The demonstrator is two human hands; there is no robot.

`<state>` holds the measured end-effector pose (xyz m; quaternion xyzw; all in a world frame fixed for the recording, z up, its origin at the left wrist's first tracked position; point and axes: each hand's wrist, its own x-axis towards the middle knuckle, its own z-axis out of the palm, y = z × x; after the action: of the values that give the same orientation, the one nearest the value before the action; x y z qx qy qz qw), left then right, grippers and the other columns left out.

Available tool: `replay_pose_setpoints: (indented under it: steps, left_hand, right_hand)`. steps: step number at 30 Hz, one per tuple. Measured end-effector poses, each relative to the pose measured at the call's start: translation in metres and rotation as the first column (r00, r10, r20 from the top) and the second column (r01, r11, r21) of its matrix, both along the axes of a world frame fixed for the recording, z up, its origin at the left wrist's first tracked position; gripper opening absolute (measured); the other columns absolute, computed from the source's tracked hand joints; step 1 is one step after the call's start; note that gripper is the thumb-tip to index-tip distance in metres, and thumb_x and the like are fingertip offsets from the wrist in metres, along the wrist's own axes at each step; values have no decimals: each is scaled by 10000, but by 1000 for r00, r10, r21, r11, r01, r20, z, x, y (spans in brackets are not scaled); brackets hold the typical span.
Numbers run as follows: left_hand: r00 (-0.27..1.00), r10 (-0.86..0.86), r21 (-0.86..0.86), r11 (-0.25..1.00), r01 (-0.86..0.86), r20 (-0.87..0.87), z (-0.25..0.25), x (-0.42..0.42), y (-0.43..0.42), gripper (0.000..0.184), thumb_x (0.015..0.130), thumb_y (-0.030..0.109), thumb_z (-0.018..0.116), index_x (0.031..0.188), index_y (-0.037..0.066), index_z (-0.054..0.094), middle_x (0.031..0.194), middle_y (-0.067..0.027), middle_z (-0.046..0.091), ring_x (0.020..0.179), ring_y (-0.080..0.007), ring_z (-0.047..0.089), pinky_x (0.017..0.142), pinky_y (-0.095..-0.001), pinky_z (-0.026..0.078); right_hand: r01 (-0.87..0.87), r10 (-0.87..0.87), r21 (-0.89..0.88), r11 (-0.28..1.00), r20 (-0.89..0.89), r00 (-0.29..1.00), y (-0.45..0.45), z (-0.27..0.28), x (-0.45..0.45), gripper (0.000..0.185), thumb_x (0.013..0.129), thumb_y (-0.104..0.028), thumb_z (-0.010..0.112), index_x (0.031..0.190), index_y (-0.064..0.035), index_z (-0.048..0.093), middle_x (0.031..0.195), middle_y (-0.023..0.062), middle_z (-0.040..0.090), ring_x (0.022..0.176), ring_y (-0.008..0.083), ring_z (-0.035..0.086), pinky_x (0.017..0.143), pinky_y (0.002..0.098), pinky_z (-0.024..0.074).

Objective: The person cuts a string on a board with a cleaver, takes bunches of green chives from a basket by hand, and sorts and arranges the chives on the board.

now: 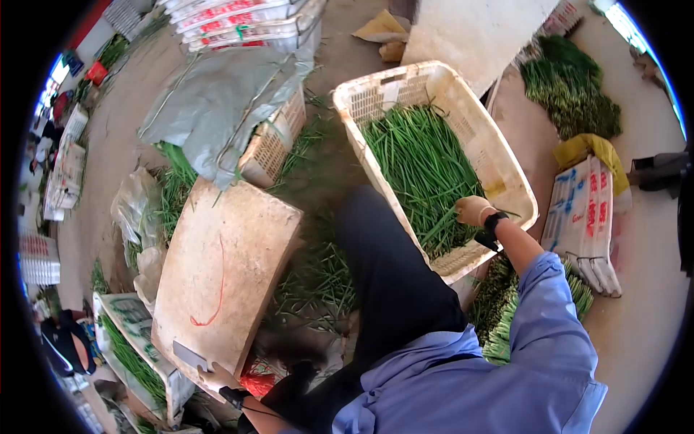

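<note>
In the head view, our right hand is inside the white plastic crate, near its right wall, with its fingers bent and their tips at the green stalks. Whether they pinch any, we cannot tell. The stalks lie loose in the crate, mostly heaped away from that wall, many pointing roughly lengthwise and some crossing.

To gather them well, we would slide the fingers under a modest bunch, close softly round it, and lift along its length, so that crossed stalks slip free instead of snapping. A hard squeeze would probably bruise them, and a sideways pull could drag neighbours over the rim. The dark strap at our right wrist could snag on loose tips, so we want it clear of the heap.

Our left hand is at the lower edge of the pale bench, its fingers beside or touching the end of a flat grey blade. We cannot tell if they grip it. Laying the blade flat, edge away from our knee, seems safest while we look toward the crate.
</note>
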<state>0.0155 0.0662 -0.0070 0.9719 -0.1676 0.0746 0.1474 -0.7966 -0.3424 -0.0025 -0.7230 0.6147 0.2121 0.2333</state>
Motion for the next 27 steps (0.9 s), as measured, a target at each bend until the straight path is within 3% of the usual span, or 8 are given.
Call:
replay_pose_setpoints:
  steps: [7, 10, 11, 15, 18, 21, 24, 27]
  left_hand:
    - [961, -227, -132, 969, 207, -160, 41, -43, -9, 507, 969, 155, 665, 1402, -102, 612, 1378, -277, 655, 1273, -390, 623, 1110, -441, 476]
    - [936, -97, -137, 989, 53, -338, 57, -43, 2, 457, 996, 165, 666, 1369, -97, 636, 1333, -240, 685, 1169, -327, 666, 1022, -403, 521]
    - [954, -235, -108, 970, 218, -184, 70, -57, 1, 434, 1008, 171, 661, 1361, -81, 646, 1315, -219, 696, 1117, -308, 674, 976, -395, 537]
    - [961, -238, -113, 968, 224, -138, 93, -73, 3, 361, 998, 166, 671, 1279, -60, 698, 1235, -206, 728, 1095, -331, 678, 1015, -417, 509]
    - [972, -209, -68, 977, 202, -110, 100, -78, -4, 340, 1006, 159, 695, 1268, -57, 701, 1222, -198, 732, 1094, -308, 684, 999, -399, 523]
    - [962, -268, -16, 963, 268, -47, 98, -66, 4, 364, 1016, 213, 666, 1266, -47, 708, 1198, -198, 763, 1074, -330, 709, 988, -403, 541]
    - [974, -226, 16, 974, 226, -13, 113, -61, -3, 305, 997, 182, 675, 1183, -52, 739, 1148, -211, 770, 1047, -337, 720, 972, -416, 555]
    - [953, -277, 96, 959, 266, 123, 131, -80, -5, 236, 979, 210, 723, 1033, -5, 807, 981, -192, 792, 848, -331, 736, 841, -406, 611]
  right_hand:
    - [-517, 518, 99, 850, 21, 855, 13, -65, 64, 533, 773, -200, 839, 1293, -157, 733, 1233, 93, 744, 1166, 341, 711, 927, 476, 587]
    - [-679, 694, 196, 708, -14, 720, 16, -75, 76, 500, 782, -206, 829, 1273, -163, 741, 1241, 73, 731, 1190, 322, 698, 929, 459, 584]
    - [-704, 717, 174, 689, -17, 697, 20, -90, 70, 379, 780, -198, 817, 1155, -145, 802, 1149, 107, 768, 1089, 327, 737, 850, 485, 593]
    - [-590, 634, 430, 683, 52, 772, 22, -124, 34, 207, 733, -176, 805, 912, -83, 852, 862, 171, 776, 823, 349, 764, 679, 538, 562]
    - [-464, 782, 745, 480, -122, 612, 41, -233, -3, 358, 768, -203, 797, 1099, -68, 814, 982, 140, 783, 892, 327, 728, 749, 519, 551]
    - [-406, 384, 670, 621, 191, 903, -6, -124, 1, 416, 841, -272, 785, 1207, -72, 789, 1075, 119, 795, 914, 278, 714, 796, 473, 565]
    - [-75, -178, 596, 800, 354, 918, -46, -57, 10, 413, 890, -337, 766, 1204, -71, 798, 1064, 108, 801, 882, 267, 703, 821, 428, 570]
    - [29, -131, 200, 979, 521, 843, -91, -108, 4, 414, 912, -395, 761, 1156, -64, 807, 1079, 149, 806, 989, 324, 749, 888, 445, 582]
